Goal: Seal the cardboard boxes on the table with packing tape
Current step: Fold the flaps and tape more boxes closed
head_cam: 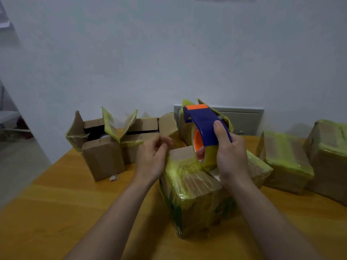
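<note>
Right hand (231,156) fingers grip dispenser (205,126) (above box (197,186))

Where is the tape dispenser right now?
The blue tape dispenser sits just right of centre in the head view, gripped by the right hand above the taped cardboard box nearest the person.

Taking the front box (197,194) as landmark: to its left the surface (56,212) is bare and wide, so hands can pass there freely. Behind it to the left, two open boxes (105,147) with raised flaps block the way. Directly behind stands another open box (185,128). To its right, taped boxes (287,160) stand close, leaving only a narrow gap.
</note>
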